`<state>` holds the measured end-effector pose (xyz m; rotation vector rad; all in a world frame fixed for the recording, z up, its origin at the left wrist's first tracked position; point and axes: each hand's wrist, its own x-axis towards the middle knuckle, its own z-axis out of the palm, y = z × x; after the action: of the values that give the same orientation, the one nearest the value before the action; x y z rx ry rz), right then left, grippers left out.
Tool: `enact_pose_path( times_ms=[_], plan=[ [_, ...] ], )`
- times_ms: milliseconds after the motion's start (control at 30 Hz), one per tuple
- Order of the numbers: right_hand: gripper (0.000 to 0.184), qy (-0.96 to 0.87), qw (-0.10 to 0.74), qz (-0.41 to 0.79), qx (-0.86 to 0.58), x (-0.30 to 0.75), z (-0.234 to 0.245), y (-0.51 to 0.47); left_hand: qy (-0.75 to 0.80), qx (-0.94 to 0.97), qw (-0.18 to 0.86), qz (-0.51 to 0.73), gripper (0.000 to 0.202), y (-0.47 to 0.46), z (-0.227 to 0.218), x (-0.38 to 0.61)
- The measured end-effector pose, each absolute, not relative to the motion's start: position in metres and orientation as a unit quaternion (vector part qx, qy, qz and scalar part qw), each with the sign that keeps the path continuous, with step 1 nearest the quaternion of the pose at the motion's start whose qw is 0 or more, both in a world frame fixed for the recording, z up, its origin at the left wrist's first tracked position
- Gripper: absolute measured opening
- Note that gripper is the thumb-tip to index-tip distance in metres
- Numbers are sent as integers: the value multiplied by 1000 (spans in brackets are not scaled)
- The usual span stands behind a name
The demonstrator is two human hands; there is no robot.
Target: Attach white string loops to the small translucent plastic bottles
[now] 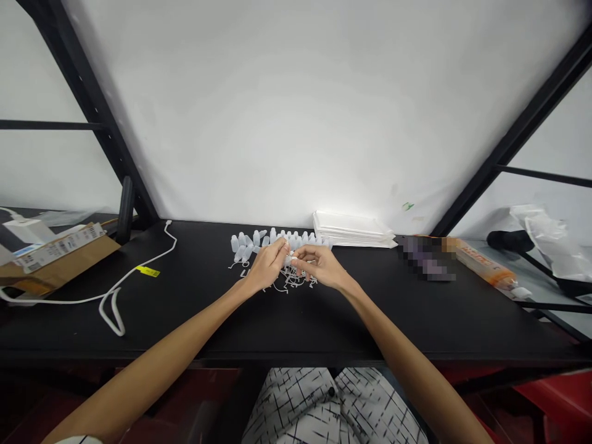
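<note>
Wall (259,111) fills most of my remote view, pale behind the black table (208,333), whose surface runs wide from left edge to right. I see an opened cardboard box (78,253) near the left edge, and a white cable (112,291) trailing from there toward the back-left corner. A stack of white packs (354,231) lies along the back edge, right of centre; an orange-printed packet (485,265) sits by the right edge.

Mid-surface, nearer the back edge, my two hands meet. The left hand (268,265) has its fingers curled narrow, holding a small white piece (290,254); the right hand (322,265) brings thumb and fingers close against it — whether they grip, I cannot tell. Translucent bottles (272,234) cluster just behind the hands — several upright, some tilted — and thin white loops (292,280) lie scattered in front.
</note>
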<state>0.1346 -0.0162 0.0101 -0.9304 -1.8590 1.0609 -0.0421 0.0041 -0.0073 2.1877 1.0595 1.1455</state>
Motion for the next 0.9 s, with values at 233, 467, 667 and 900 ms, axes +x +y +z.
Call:
enact_pose_path(
  times_ms=[233, 467, 667, 900],
  plan=[
    [42, -749, 350, 426, -368, 130, -2, -12, 396, 807, 181, 398, 25, 1, -6, -44],
    [31, -761, 425, 300, -387, 119, 0, -21, 396, 736, 317, 449, 31, 2, 0, -44],
    [48, -731, 396, 363, -420, 117, -11, -14, 407, 801, 179, 401, 23, -1, 0, -44],
    [36, -777, 431, 217, -404, 118, -3, -17, 398, 745, 305, 439, 29, 3, 1, -40]
  ],
)
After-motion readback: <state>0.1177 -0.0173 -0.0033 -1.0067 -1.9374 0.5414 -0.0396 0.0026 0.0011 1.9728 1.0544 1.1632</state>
